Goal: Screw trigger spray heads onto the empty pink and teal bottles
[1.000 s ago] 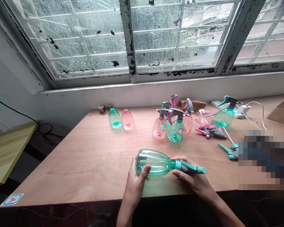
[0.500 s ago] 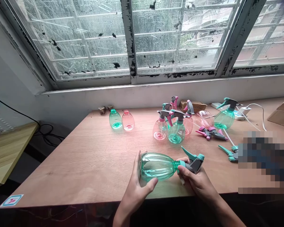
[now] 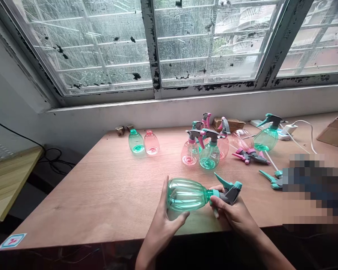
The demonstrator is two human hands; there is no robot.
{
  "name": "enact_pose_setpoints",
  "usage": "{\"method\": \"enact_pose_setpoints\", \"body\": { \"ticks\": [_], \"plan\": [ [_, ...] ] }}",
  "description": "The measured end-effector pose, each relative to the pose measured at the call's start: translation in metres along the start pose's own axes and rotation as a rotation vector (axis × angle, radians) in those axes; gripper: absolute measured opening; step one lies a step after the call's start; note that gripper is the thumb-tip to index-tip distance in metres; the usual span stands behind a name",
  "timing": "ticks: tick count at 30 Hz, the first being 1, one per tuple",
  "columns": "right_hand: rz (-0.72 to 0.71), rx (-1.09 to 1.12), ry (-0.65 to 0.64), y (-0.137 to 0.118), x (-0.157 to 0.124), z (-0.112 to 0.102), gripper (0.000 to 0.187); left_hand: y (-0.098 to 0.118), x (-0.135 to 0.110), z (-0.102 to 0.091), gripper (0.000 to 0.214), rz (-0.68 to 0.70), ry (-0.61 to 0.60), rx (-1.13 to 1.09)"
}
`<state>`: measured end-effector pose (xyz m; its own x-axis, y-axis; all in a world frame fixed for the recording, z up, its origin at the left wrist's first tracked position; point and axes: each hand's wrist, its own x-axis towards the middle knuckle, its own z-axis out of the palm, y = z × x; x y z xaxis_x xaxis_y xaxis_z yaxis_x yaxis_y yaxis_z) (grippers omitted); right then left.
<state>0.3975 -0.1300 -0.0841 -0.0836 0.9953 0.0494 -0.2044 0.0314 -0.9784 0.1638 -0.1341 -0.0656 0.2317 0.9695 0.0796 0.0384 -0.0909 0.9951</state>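
Observation:
A clear green spray bottle (image 3: 186, 194) lies sideways in the air above the table's front part, its base to the left. My left hand (image 3: 165, 221) cups the base end, fingers behind it and thumb stretched below. With thumb and fingers closed at the collar, my right hand (image 3: 236, 213) grips the neck end. The grey and teal trigger head (image 3: 230, 190) sits at the bottle's neck, its trigger pointing up and left. Some of my right fingers are hidden behind the neck.
A green bottle (image 3: 136, 141) and a pink bottle (image 3: 151, 142) without heads stand at the back. Several assembled spray bottles (image 3: 209, 155) cluster right of centre. Loose pink trigger heads (image 3: 250, 155) and a teal one (image 3: 273, 180) lie at right, near a power strip (image 3: 284, 133) and cardboard box (image 3: 335, 131).
The view has shifted slightly. Both hands keep the bottle in nearly the same pose; my left thumb appears a little farther from the bottle's side.

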Motion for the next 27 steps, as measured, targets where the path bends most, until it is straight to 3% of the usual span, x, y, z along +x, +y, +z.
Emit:
{"method": "enact_pose_setpoints", "body": {
  "ticks": [3,6,13,17,22,27],
  "plan": [
    [0.003,-0.019,-0.003,-0.0013,-0.0018,0.0008,0.03,-0.002,0.0005,-0.0004,0.114,-0.034,0.012,-0.018],
    [0.005,-0.044,-0.016,-0.0019,-0.0036,0.0016,0.031,-0.001,0.0028,-0.0006,0.103,-0.079,0.016,-0.107],
    [-0.001,0.024,0.003,0.0039,-0.0018,-0.002,0.028,-0.0012,0.002,-0.0003,0.1,0.015,0.006,-0.032],
    [-0.001,-0.007,-0.014,0.0026,-0.0026,-0.0008,0.027,0.0002,0.003,0.0002,0.106,-0.032,0.022,-0.105],
    [0.023,-0.015,-0.058,-0.0009,-0.0048,0.0004,0.03,0.0057,0.0059,0.001,0.074,-0.048,0.005,-0.123],
    [0.001,-0.003,-0.045,0.0,-0.0048,-0.001,0.025,0.0057,0.0016,-0.0004,0.1,-0.009,-0.002,-0.065]
  ]
}}
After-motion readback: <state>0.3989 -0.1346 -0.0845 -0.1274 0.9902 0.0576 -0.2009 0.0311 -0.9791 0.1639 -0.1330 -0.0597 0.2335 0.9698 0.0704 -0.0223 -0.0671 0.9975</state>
